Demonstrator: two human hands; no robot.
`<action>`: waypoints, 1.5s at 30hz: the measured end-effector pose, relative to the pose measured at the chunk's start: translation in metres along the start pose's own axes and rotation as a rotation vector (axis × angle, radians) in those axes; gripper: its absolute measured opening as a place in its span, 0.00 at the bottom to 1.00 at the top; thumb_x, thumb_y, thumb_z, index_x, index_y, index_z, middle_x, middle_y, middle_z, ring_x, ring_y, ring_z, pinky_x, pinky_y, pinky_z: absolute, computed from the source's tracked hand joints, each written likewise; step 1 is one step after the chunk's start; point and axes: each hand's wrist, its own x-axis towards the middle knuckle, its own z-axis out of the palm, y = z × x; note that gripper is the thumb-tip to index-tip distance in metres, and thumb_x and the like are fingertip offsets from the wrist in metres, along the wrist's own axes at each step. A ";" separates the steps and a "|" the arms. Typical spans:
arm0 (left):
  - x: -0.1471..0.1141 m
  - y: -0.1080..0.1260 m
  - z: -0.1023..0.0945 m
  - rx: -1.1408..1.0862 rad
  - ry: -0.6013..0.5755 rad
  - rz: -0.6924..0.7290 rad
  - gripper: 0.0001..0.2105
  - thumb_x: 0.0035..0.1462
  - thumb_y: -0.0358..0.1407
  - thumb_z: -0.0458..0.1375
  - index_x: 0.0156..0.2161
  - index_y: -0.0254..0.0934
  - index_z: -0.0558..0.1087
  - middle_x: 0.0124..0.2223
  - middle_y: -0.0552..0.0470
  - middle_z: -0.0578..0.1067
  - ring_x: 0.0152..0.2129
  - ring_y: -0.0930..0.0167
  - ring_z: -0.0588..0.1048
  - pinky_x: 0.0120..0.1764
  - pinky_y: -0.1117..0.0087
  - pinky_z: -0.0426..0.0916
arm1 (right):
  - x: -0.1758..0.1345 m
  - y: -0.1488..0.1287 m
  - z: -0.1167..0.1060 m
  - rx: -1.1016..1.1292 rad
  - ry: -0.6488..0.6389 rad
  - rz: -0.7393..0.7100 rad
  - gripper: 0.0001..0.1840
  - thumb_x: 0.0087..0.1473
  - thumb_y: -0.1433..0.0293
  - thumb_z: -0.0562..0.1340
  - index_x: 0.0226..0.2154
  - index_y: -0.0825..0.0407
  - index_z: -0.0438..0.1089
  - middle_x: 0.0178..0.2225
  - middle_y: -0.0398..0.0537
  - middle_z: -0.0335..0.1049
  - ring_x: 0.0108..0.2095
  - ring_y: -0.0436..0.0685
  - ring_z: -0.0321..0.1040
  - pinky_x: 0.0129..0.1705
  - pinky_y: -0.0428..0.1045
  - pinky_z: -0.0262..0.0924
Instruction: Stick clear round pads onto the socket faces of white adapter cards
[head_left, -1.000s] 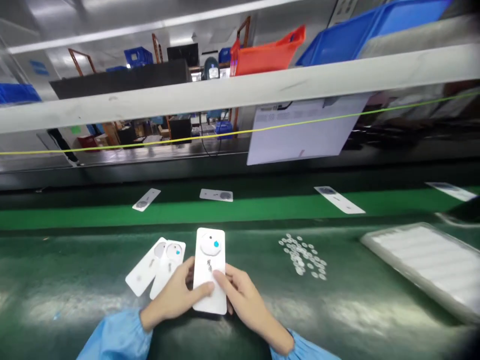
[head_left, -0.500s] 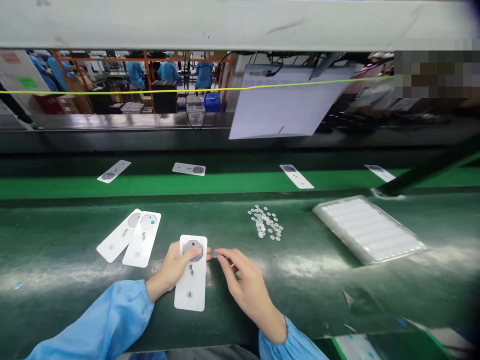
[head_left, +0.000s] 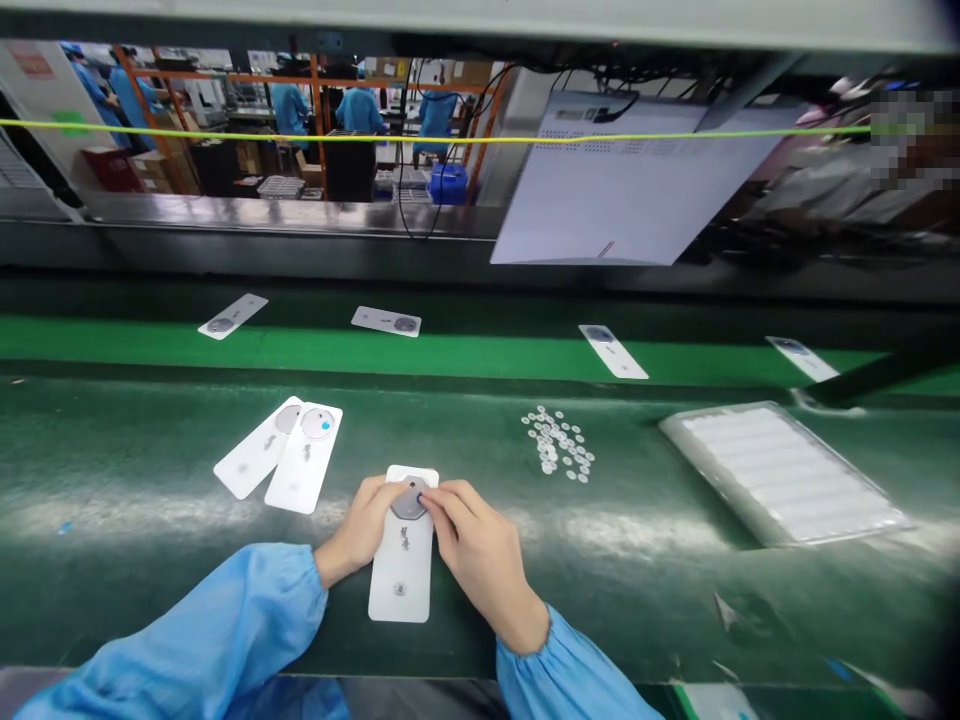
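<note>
A white, round-cornered panel (head_left: pixel 400 570) with a grey octagonal patch (head_left: pixel 409 503), dark characters and a small emblem is in my left hand (head_left: pixel 365 525), whose thumb lies on its upper left edge. My right hand (head_left: pixel 480 540) is closed in a pinch, fingertips against the right side of the grey patch. A tiny dark bluish spot shows at those fingertips; what they hold, if anything, is too small to name. Left of my hands, two similar panels overlap on the green bench; the upper panel (head_left: pixel 304 465) has a blue dot on its round patch.
Small clear round pieces (head_left: pixel 559 440) lie scattered beyond my right hand. A wrapped white tray (head_left: pixel 787 475) lies at the right. Several white panels rest along the bright green strip (head_left: pixel 495 350) behind. A yellow-green cord (head_left: pixel 450 140) crosses above; people in blue work far back.
My right hand has moved left from beside the panel until its pinched fingertips meet the grey patch. My left hand still holds the panel. The camera view has shifted slightly.
</note>
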 end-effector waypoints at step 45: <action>0.007 0.003 0.003 -0.356 -0.259 -0.218 0.25 0.50 0.47 0.67 0.45 0.25 0.81 0.48 0.32 0.80 0.43 0.48 0.81 0.36 0.61 0.76 | -0.147 0.128 -0.147 0.588 0.689 1.052 0.22 0.42 0.51 0.74 0.33 0.49 0.76 0.26 0.45 0.69 0.25 0.53 0.64 0.23 0.46 0.62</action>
